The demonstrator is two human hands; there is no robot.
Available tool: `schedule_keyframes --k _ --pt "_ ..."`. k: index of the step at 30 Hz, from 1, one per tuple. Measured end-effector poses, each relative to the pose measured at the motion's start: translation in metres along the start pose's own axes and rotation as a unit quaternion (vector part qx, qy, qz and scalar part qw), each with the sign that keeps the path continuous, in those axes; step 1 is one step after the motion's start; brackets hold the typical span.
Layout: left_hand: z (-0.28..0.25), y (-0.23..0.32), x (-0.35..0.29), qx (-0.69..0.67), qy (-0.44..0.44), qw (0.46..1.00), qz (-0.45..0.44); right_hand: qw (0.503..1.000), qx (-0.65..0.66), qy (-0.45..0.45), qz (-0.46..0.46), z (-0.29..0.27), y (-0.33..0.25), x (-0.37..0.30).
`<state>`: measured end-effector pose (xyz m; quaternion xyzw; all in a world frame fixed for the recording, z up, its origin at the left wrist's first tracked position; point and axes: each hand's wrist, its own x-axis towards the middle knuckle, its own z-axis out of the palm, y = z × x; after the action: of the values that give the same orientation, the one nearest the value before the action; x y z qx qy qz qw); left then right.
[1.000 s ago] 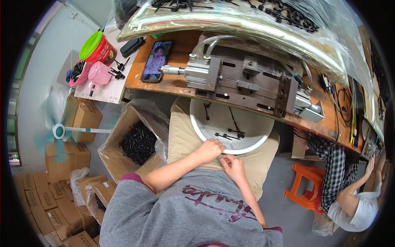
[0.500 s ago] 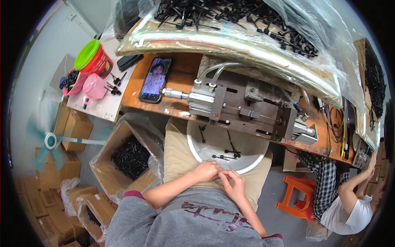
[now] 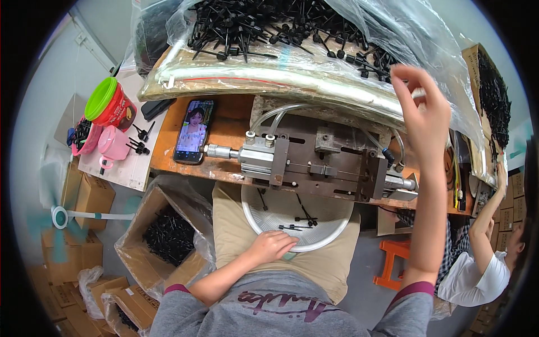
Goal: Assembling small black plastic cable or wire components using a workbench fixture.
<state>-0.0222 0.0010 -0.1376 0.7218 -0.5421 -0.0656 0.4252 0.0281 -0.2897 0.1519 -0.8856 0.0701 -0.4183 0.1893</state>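
My left hand lies back up at the near rim of a white perforated basket on my lap, its fingers laid flat and close together. In the basket are several black stemmed plastic pieces. My right hand is raised at the right end of a heap of the same black pieces. Its thumb and index finger bend into a loop, tips together beside the heap; what they pinch is too small to make out. Between heap and basket sits a metal clamping fixture with air cylinders.
A phone lies left of the fixture. A red bucket and pink cup stand farther left. A carton of black pieces is by my left knee, near a fan. Another person sits at the right, near an orange stool.
My right hand has left my left hand at the basket and risen up and right to the heap. My left hand stays near the rim. The whole view has shifted slightly.
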Motion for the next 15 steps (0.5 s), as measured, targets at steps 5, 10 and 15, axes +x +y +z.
schedule_keyframes --k 5,10,15 --pt "-0.001 0.002 0.001 0.003 0.005 1.0 -0.005 0.962 -0.212 -0.169 -0.022 0.035 0.048 0.06" --pt "0.002 0.003 -0.009 0.011 0.016 1.0 -0.008 0.939 -0.188 -0.287 0.02 0.066 0.061 0.083" --pt "0.004 -0.002 -0.016 0.002 -0.005 1.0 -0.017 0.939 -0.155 -0.307 -0.022 0.083 0.052 0.084"
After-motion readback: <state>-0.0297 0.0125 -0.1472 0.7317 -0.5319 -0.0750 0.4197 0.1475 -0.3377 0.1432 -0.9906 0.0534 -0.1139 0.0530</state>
